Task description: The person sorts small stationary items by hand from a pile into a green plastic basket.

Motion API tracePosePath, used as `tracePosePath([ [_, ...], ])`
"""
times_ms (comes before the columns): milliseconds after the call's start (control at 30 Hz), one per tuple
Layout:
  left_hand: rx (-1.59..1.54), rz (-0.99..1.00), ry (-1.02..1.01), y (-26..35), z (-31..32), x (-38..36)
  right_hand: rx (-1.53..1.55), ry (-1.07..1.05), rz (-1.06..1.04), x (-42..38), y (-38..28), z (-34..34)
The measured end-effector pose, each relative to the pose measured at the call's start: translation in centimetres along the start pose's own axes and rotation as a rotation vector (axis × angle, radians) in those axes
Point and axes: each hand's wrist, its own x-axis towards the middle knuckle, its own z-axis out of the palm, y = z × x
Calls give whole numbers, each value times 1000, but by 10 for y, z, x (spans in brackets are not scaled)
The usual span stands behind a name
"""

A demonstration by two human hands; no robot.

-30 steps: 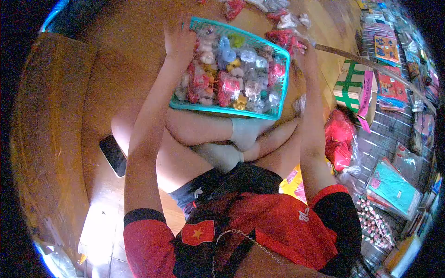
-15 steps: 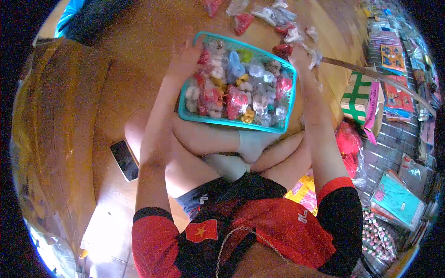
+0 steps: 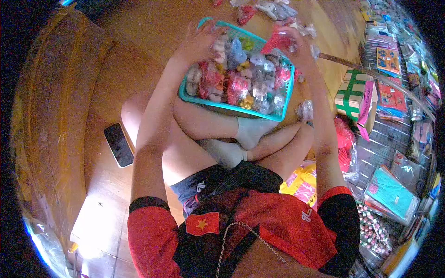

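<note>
A teal plastic basket full of small toys in clear wrappers rests on the wooden floor in front of my crossed legs. My left hand lies on the basket's far left side, fingers spread over the packets. Over the basket's far right corner, my right hand is closed around a red wrapped packet.
More wrapped packets lie scattered on the floor beyond the basket, and one by my right knee. A phone lies on the floor at left. A green-taped box and racks of packaged goods fill the right side.
My right hand has lifted a red packet from the floor beyond the basket and brought it over the basket's right corner. My left hand stayed on the left side.
</note>
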Motion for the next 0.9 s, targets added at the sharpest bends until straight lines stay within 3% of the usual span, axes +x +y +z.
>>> tracePosePath([
  [67,13,19,-16,1,9,0,38,-109,-129,1,-47,14],
  [167,0,26,-35,-3,22,-1,11,-334,-144,8,-65,45],
  [267,-55,26,-24,-7,27,1,-195,-236,-196,5,-54,83],
  [367,-39,2,-32,-4,23,2,-117,45,-253,4,-54,93],
  [467,51,-24,-34,0,23,2,-90,-43,-142,-2,-50,93],
  [567,101,-37,-26,1,22,5,-437,-57,-123,-4,-57,93],
  [667,111,-62,-56,3,18,7,-554,-130,-66,2,-59,99],
  [900,154,-83,-57,-1,27,10,-686,-208,-84,12,-47,111],
])
